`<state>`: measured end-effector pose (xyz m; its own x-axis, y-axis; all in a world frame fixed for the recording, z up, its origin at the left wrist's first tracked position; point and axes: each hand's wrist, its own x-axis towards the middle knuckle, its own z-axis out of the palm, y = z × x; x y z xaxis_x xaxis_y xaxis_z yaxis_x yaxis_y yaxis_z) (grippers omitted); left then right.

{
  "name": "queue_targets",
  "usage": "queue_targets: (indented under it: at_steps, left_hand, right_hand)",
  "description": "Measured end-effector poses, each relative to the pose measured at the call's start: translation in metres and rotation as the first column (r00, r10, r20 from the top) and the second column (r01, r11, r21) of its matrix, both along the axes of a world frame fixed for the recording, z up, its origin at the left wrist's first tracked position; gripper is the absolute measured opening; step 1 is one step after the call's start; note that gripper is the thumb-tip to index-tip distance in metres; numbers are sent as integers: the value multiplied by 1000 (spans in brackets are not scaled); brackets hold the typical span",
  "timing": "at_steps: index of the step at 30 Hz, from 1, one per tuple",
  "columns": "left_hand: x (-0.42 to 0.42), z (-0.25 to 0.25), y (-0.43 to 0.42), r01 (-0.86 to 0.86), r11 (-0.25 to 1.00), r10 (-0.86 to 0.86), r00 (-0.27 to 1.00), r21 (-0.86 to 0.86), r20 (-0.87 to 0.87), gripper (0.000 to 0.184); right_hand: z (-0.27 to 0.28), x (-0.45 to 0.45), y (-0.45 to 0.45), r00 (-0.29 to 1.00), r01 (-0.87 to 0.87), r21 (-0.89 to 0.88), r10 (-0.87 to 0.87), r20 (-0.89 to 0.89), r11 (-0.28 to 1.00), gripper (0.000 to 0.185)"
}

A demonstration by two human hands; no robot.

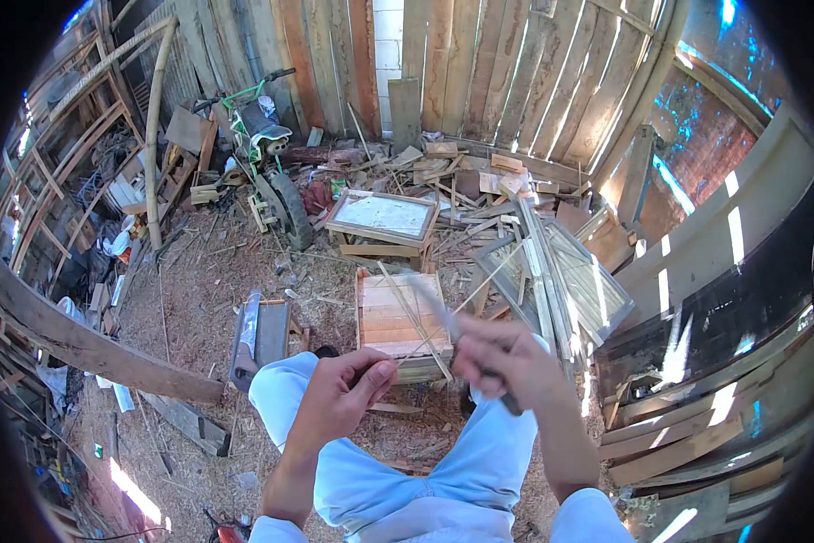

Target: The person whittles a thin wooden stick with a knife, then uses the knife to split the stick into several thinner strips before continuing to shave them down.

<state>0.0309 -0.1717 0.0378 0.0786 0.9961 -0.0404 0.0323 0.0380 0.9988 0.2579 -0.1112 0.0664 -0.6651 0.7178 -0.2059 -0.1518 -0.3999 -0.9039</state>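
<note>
My right hand (507, 362) is wrapped round the dark handle of a knife (434, 303), whose blurred blade points up and to the left. My left hand (348, 394), to the left of it over my knee, is closed with thumb and fingers pinched together; what it holds, if anything, is too small to name. Just beyond both hands stands a wooden box (393, 312) with a slatted top. Thin wooden strips (407, 308) lie crossed over that top, their near ends close to my hands.
A framed panel (380, 214) lies behind the box, before a scrap wood pile (479, 181). A small bike (276, 172) stands back left. A grey-topped box (264, 333) is left of my knees. Long boards (547, 271) and a screen frame (593, 281) lean at right.
</note>
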Motion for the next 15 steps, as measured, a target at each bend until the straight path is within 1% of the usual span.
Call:
queue_targets:
  at_steps: [1, 2, 3, 5, 9, 11, 13, 14, 15]
  left_hand:
    - [-1, -1, -1, 2, 1000, -2, 1000, 1, -1, 18]
    - [-4, -3, -3, 24, 1000, -24, 999, -8, -47, 18]
    - [-7, -4, -5, 45, 999, -47, 995, -17, -92, 19]
    - [-13, -8, -7, 39, 999, -41, 996, -20, -79, 19]
    - [-20, -10, -10, 29, 999, -30, 999, -38, -44, 19]
    - [-24, -12, -8, 28, 999, -31, 998, -45, -56, 19]
    - [-23, -11, -7, 23, 999, -26, 997, -48, -68, 19]
    - [-20, -10, -7, 28, 999, -30, 997, -35, -72, 18]
    - [-19, -8, -6, 35, 999, -36, 996, -22, -77, 18]
  right_hand:
    - [4, 7, 5, 992, 123, 8, -122, -6, 992, 37]
    - [5, 14, 10, 995, 80, 46, -77, -58, 996, 31]
    - [6, 19, 13, 995, 82, 48, -79, -60, 995, 31]
    - [8, 28, 17, 968, 246, 56, -242, -59, 968, 33]
    - [14, 42, 22, 951, 300, 61, -293, -104, 952, 38]
    - [11, 39, 17, 953, 288, 56, -281, -115, 956, 39]
    - [10, 32, 13, 979, 173, 28, -168, -119, 985, 39]
    - [7, 26, 10, 979, 157, -20, -158, -130, 987, 39]
    - [8, 27, 11, 978, 158, -21, -159, -131, 987, 39]
